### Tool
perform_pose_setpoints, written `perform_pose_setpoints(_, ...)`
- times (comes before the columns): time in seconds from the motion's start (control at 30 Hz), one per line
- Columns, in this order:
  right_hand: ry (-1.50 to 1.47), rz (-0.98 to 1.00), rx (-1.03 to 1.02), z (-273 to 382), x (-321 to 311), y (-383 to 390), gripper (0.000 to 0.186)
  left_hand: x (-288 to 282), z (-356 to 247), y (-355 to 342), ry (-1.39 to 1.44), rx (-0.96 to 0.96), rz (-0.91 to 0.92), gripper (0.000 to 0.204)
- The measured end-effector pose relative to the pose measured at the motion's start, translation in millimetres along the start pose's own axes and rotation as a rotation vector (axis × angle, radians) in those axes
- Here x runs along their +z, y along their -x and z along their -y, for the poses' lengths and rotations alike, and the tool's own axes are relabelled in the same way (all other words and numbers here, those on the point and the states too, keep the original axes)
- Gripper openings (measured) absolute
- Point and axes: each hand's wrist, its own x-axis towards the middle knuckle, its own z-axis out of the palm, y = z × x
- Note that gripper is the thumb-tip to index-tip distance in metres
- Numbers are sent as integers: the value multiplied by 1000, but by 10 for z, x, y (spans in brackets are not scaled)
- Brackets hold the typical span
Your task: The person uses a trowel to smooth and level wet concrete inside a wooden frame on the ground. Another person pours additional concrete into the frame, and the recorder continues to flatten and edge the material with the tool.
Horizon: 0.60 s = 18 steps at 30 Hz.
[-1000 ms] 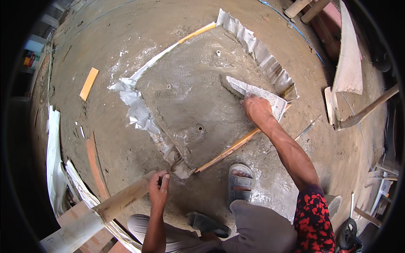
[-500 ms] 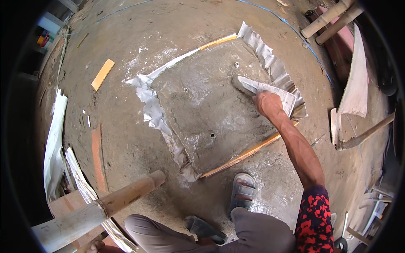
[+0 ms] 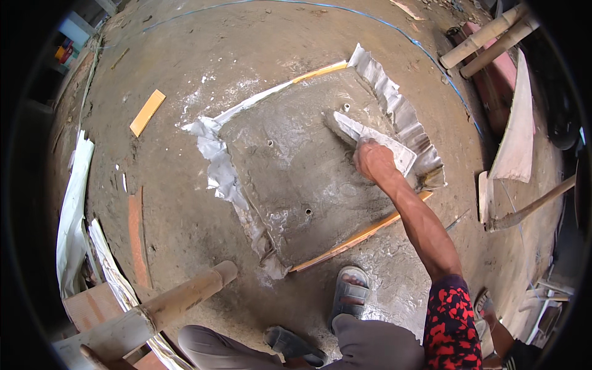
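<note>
The right hand (image 3: 373,160) grips the trowel (image 3: 398,153), which has slid leftward across the wet cement (image 3: 290,169), leaving more of it bare beside the crinkled metal strip (image 3: 402,114). The left hand (image 3: 97,359) barely shows; I can't tell its grip.

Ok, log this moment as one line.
Right hand: gripping white flat tool; tool: against wet-looking slab, near crinkled gray strip; slab: three short tubes in it

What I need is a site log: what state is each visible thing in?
Right hand: closed on plastering float
Plastering float: gripped
Cement slab: looks wet, uneven
Pipe stubs: upright, open
Right corrugated sheet: bent, dirty
Left silvery sheet: crumpled
Left yellow strip: lying loose
Sandals: worn
</note>
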Motion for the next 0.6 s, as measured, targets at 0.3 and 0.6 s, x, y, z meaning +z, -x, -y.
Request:
perform_pose_setpoints(0.3, 27, 129, 56, 34, -102, -296, 25, 112, -256, 8, 669, -558, -264, 30)
perform_pose_setpoints(0.6, 402, -290, -57, -360, -469, -992, 20, 173, -400, -25, 681, -481, -259, 33)
